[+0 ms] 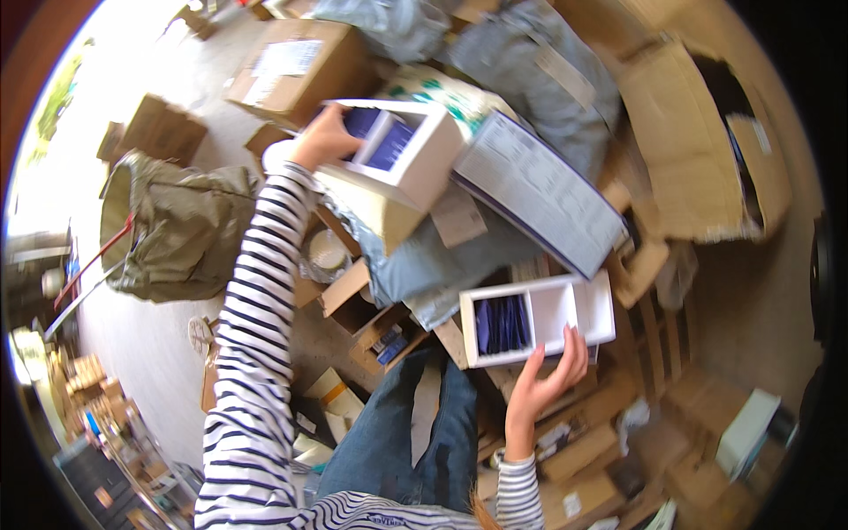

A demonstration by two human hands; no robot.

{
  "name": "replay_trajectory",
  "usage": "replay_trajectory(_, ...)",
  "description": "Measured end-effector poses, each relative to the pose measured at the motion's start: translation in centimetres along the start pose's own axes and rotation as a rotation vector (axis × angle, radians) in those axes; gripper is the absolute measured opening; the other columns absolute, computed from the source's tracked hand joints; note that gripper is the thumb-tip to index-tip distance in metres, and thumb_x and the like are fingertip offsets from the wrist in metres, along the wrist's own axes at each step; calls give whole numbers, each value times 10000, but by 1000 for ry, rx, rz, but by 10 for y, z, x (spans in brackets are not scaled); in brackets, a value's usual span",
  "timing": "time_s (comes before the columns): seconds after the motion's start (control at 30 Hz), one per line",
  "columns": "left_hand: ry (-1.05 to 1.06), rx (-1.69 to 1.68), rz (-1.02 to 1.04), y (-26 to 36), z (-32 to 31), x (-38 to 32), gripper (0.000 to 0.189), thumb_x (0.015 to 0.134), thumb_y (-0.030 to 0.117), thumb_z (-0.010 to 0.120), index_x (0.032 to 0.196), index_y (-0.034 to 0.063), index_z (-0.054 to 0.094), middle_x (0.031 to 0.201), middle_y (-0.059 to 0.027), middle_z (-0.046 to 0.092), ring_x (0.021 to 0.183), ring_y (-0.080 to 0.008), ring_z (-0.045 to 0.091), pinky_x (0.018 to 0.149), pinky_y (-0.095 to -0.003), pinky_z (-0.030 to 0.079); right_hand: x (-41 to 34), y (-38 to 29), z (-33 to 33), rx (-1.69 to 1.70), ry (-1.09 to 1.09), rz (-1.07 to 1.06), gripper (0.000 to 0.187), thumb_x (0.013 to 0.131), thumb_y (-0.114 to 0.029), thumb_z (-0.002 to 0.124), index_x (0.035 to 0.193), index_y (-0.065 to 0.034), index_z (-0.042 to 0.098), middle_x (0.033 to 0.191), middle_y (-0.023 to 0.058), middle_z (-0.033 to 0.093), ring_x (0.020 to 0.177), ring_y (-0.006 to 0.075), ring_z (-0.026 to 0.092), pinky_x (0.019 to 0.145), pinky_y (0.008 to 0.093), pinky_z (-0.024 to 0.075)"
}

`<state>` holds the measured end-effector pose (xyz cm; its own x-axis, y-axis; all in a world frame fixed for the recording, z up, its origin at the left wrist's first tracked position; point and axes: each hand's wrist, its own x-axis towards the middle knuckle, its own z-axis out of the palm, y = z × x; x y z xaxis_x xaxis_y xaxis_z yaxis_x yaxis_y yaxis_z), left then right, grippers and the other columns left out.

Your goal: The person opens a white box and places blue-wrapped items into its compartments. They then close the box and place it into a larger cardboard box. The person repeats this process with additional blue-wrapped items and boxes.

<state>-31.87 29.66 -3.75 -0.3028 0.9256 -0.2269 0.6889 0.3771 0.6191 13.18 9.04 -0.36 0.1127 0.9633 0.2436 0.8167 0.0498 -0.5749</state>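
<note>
My left hand (328, 139) reaches over the left edge of a white divided box (434, 149), its fingers in a compartment by a dark blue packet (391, 144); whether they grip anything is hidden. My right hand (550, 377), fingers spread, touches the near edge of a second white box (470, 331) with three compartments. Several dark blue packets (501, 324) stand upright in its left compartment; the other two look bare. Between the boxes lies a long printed box (536, 192) with dark blue sides, its corner overlapping the second white box.
Grey plastic sacks (530, 66) lie beneath and behind the boxes. A taped carton (305, 66) stands at the upper left, an olive sack (192, 225) on the left floor. An opened carton (689, 146) is at the right; more cartons (583, 450) crowd the lower right.
</note>
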Motion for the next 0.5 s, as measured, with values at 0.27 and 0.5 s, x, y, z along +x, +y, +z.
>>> replay_trajectory(0.27,-100,16,-58,14,5,5,884,697,309,925,1383,-71,518,1245,-182,665,1100,-222,669,987,-312,518,-1,10,23,122,172,424,678,946,-46,663,1565,-148,406,1459,176,252,1272,297,376,1012,414,431)
replay_trajectory(0.5,113,51,-132,-8,17,15,870,661,336,959,1295,-87,538,1069,-157,707,864,-194,694,728,-326,587,-10,15,33,236,127,545,701,916,0,635,1560,-181,425,1367,168,336,1230,275,402,854,320,502)
